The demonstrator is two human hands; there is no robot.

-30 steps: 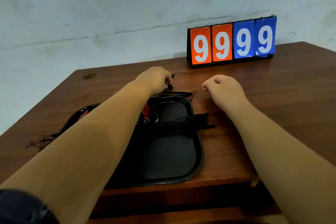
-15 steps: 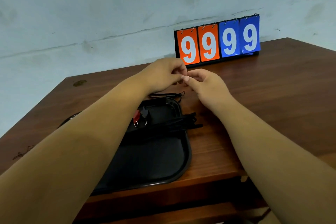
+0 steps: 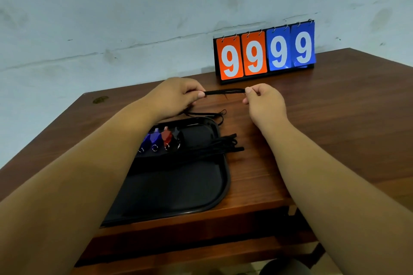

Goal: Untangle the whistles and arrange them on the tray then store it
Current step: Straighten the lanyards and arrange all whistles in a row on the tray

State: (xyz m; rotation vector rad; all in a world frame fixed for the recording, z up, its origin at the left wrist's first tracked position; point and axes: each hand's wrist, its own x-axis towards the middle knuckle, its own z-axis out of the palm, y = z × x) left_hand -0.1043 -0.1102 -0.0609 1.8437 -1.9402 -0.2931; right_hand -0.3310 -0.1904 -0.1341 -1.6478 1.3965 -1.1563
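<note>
Black cord (image 3: 224,92): we pinched it taut, left hand (image 3: 176,96) and right hand (image 3: 264,101).
Tray (image 3: 178,187): we judged straight beside whistles (image 3: 166,138) best.

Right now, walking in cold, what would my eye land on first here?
Probably the flip scoreboard at the back of the wooden table, two orange and two blue cards all reading 9. Next, the left hand and right hand in front of it, pinching a black cord taut between them. Nearer, a black tray holds blue whistles and a red whistle in a row.
</note>
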